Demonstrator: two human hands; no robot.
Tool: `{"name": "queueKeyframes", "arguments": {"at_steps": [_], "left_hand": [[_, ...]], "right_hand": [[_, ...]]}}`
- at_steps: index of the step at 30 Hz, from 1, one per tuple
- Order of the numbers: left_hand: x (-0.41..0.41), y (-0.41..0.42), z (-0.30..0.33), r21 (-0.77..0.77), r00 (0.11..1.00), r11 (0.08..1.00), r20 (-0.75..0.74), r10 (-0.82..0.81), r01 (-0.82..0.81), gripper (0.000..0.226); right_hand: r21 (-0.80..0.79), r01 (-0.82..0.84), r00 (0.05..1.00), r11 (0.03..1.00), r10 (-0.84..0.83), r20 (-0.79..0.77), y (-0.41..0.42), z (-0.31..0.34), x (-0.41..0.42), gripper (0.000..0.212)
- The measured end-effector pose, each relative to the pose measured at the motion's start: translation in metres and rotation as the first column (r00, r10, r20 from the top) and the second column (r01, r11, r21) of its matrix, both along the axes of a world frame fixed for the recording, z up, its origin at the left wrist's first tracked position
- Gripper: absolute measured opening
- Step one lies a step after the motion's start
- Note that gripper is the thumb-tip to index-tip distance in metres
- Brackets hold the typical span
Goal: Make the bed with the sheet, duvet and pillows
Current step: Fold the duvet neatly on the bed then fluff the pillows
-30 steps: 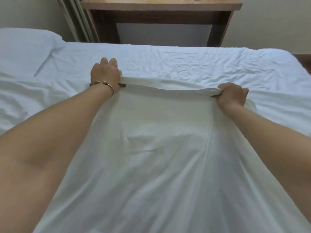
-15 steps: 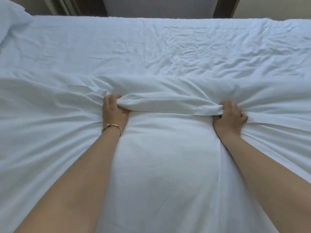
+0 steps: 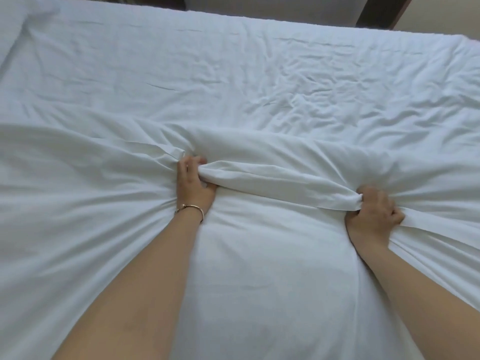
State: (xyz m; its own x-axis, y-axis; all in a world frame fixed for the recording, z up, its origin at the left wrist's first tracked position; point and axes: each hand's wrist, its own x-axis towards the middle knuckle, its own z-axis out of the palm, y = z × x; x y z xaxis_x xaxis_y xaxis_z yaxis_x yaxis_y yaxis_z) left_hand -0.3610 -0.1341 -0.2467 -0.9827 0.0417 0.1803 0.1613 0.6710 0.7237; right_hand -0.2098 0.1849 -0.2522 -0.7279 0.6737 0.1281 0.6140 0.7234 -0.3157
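Note:
A white sheet (image 3: 259,268) lies loose over the near half of the bed, its far edge bunched into a thick fold (image 3: 272,178). My left hand (image 3: 193,185), with a gold bracelet on the wrist, is closed on the left end of that fold. At the right end, my right hand (image 3: 374,214) grips the same fold in a fist. Tight creases fan out sideways from both hands. Beyond the fold the wrinkled fitted sheet (image 3: 285,81) covers the mattress. A white pillow (image 3: 13,24) shows at the far left corner.
A dark wooden desk leg (image 3: 374,10) and a pale panel (image 3: 272,6) stand just past the bed's far edge. The bed fills nearly all of the view.
Both hands have drawn the sheet's edge back toward me and down onto the bed, bunching it. The view has tilted down, so the desk and the pillow are mostly out of sight.

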Motion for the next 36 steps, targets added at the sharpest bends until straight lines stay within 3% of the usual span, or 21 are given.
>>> {"name": "queueKeyframes", "arguments": {"at_steps": [4, 7, 9, 12, 13, 14, 17, 19, 20, 21, 23, 24, 25, 27, 29, 33, 36], "left_hand": [[-0.005, -0.008, -0.008, 0.016, 1.0, 1.0, 0.007, 0.003, -0.003, 0.043], [-0.007, -0.009, -0.002, 0.015, 0.997, 0.999, 0.06, -0.05, 0.049, 0.044], [-0.003, -0.012, 0.019, 0.028, 0.981, 0.995, 0.167, -0.095, 0.091, 0.039], [-0.014, -0.011, 0.073, -0.115, 0.971, 0.986, 0.222, -0.093, 0.12, 0.016], [-0.023, -0.007, 0.091, -0.184, 0.975, 0.976, 0.21, -0.077, 0.117, 0.012], [-0.035, -0.001, 0.107, -0.234, 0.977, 0.964, 0.201, -0.076, 0.124, 0.013], [-0.068, 0.022, 0.132, -0.401, 0.974, 0.896, 0.189, -0.124, 0.191, 0.02], [-0.078, 0.033, 0.124, -0.324, 0.964, 0.919, 0.213, -0.159, 0.224, 0.024], [-0.079, 0.036, 0.117, -0.248, 0.953, 0.941, 0.253, -0.168, 0.232, 0.036], [-0.078, 0.038, 0.105, -0.207, 0.942, 0.948, 0.284, -0.178, 0.241, 0.056], [-0.07, 0.041, 0.076, -0.311, 0.922, 0.895, 0.321, -0.218, 0.32, 0.087], [-0.065, 0.043, 0.061, -0.394, 0.917, 0.846, 0.319, -0.24, 0.359, 0.089], [-0.061, 0.045, 0.047, -0.47, 0.917, 0.797, 0.308, -0.253, 0.378, 0.085], [-0.059, 0.047, 0.029, -0.601, 0.931, 0.711, 0.257, -0.259, 0.364, 0.078], [-0.062, 0.049, 0.021, -0.684, 0.947, 0.656, 0.206, -0.245, 0.319, 0.079], [-0.069, 0.059, 0.019, -0.708, 0.92, 0.588, 0.319, -0.227, 0.391, 0.083], [-0.073, 0.05, 0.036, -0.653, 0.844, 0.535, 0.422, -0.331, 0.536, 0.078]], "right_hand": [[-0.073, 0.019, 0.998, 0.997, -0.016, 0.054, -0.01, 0.009, -0.007, 0.047], [-0.225, 0.029, 0.961, 0.974, 0.035, 0.275, 0.0, 0.035, -0.013, 0.033], [-0.314, 0.05, 0.887, 0.948, 0.103, 0.451, 0.005, 0.066, -0.015, 0.025], [-0.069, -0.068, 0.78, 0.995, 0.096, 0.618, 0.012, 0.116, -0.022, 0.01], [-0.046, -0.046, 0.791, 0.998, 0.065, 0.608, 0.013, 0.132, -0.028, 0.005], [-0.072, 0.029, 0.806, 0.997, 0.02, 0.592, 0.015, 0.145, -0.037, 0.014], [-0.263, 0.293, 0.901, 0.919, -0.173, 0.399, 0.021, 0.165, -0.062, 0.03], [-0.353, 0.354, 0.931, 0.866, -0.292, 0.218, 0.016, 0.163, -0.078, 0.019], [-0.393, 0.344, 0.939, 0.853, -0.309, 0.152, 0.01, 0.158, -0.084, 0.007], [-0.424, 0.3, 0.953, 0.854, -0.289, 0.092, 0.004, 0.149, -0.088, 0.017], [-0.52, 0.156, 0.987, 0.84, -0.148, 0.058, -0.015, 0.12, -0.09, 0.079], [-0.514, 0.09, 0.995, 0.853, -0.061, 0.074, -0.024, 0.101, -0.09, 0.096], [-0.466, 0.02, 0.992, 0.884, 0.04, 0.119, -0.033, 0.083, -0.091, 0.097], [-0.29, -0.062, 0.955, 0.955, 0.141, 0.261, -0.043, 0.051, -0.094, 0.075], [-0.214, -0.056, 0.941, 0.975, 0.123, 0.315, -0.047, 0.036, -0.098, 0.059], [-0.211, 0.011, 0.881, 0.977, 0.091, 0.465, -0.041, 0.025, -0.103, 0.053], [-0.215, 0.07, 0.832, 0.974, 0.062, 0.551, -0.042, 0.028, -0.106, 0.051]]}}
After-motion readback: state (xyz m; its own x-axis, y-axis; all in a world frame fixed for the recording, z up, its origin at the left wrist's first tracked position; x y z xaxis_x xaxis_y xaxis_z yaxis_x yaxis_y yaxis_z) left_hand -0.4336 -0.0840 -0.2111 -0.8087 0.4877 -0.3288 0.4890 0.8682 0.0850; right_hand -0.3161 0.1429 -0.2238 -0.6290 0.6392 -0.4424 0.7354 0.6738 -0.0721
